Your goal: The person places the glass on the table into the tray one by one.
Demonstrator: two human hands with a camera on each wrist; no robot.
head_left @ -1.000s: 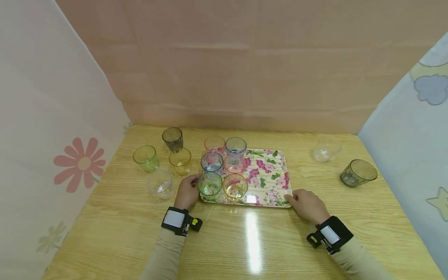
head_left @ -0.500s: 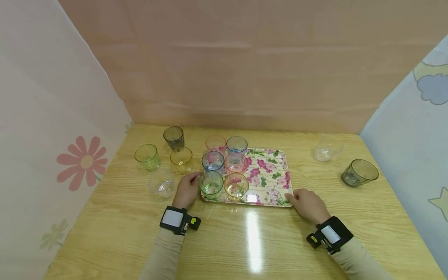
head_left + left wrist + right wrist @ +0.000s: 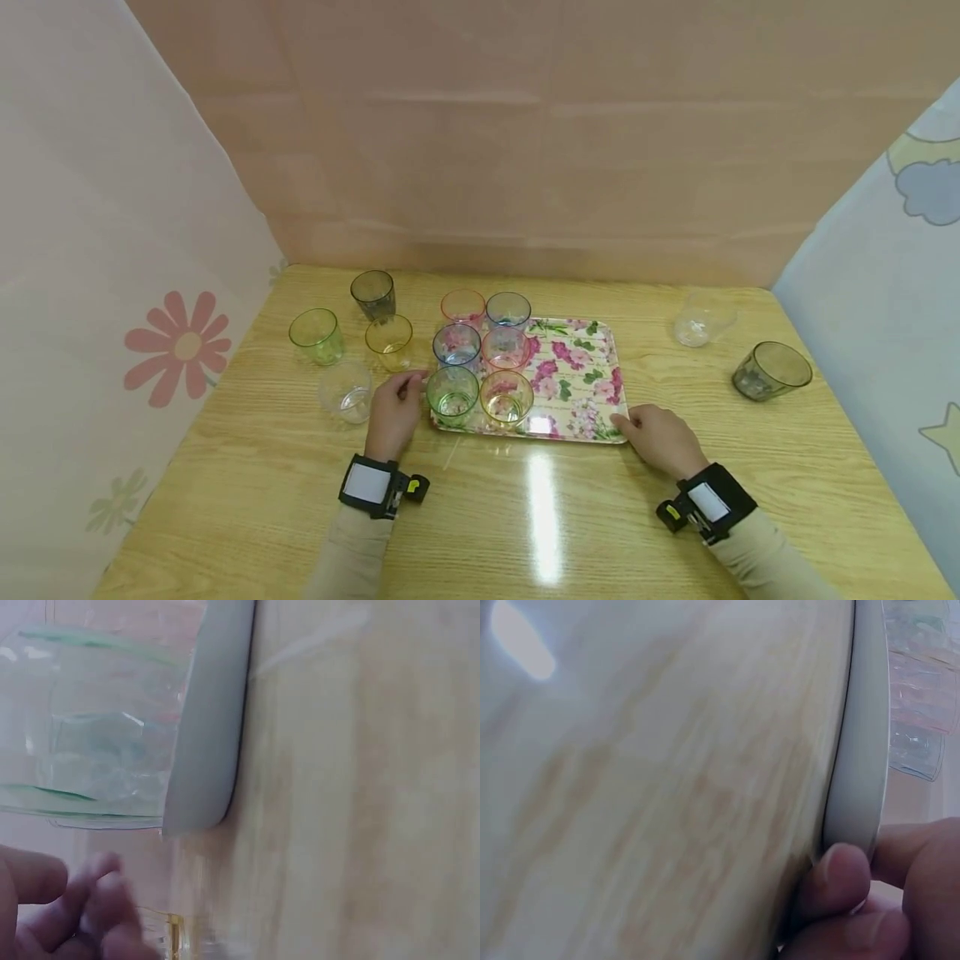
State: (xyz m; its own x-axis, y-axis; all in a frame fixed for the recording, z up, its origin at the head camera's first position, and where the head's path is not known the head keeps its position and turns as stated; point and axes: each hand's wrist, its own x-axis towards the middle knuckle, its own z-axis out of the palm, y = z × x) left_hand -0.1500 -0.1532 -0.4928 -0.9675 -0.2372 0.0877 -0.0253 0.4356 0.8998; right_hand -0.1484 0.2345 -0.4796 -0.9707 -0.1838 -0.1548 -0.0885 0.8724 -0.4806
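A floral tray (image 3: pixel 577 375) lies mid-table with several coloured glasses on its left half; a green glass (image 3: pixel 452 393) and a yellow one (image 3: pixel 506 398) stand nearest me. My left hand (image 3: pixel 403 392) rests on the table just left of the tray, fingers loosely curled, holding nothing. In the left wrist view its fingers (image 3: pixel 67 907) sit apart from the tray's rim (image 3: pixel 206 727), behind which stands the green glass (image 3: pixel 82 727). My right hand (image 3: pixel 628 423) grips the tray's front right corner, with the thumb (image 3: pixel 840 881) against the rim (image 3: pixel 859 750).
Left of the tray stand a grey glass (image 3: pixel 372 293), a green one (image 3: pixel 316 335), a yellow one (image 3: pixel 388 342) and a clear one (image 3: pixel 346 392). At the right are a clear glass (image 3: pixel 699 318) and a grey glass (image 3: pixel 771 371). Cloth walls enclose the table.
My left hand has let go of the tray's left edge and drawn back slightly to the left. The right hand and the tray have stayed put.
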